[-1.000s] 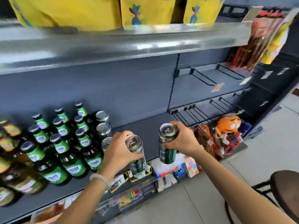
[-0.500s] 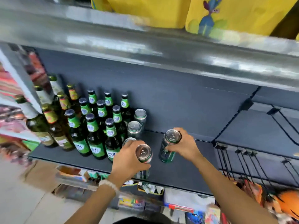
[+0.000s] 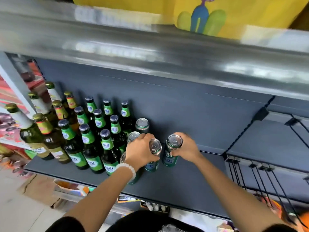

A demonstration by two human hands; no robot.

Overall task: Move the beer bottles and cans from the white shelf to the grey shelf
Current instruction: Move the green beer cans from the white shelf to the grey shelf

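My left hand [image 3: 142,150] is curled round the top of one can [image 3: 153,156], my right hand [image 3: 187,148] round another can [image 3: 171,151]; both cans stand low on the grey shelf [image 3: 192,186], close beside each other, and I can't tell whether their bases have settled. My worry is the left wrist: it sits just over a can [image 3: 132,173] near the front edge, and drawing back carelessly could knock it off. Further left stand the green bottles [image 3: 93,144], with two more cans [image 3: 138,129] behind.
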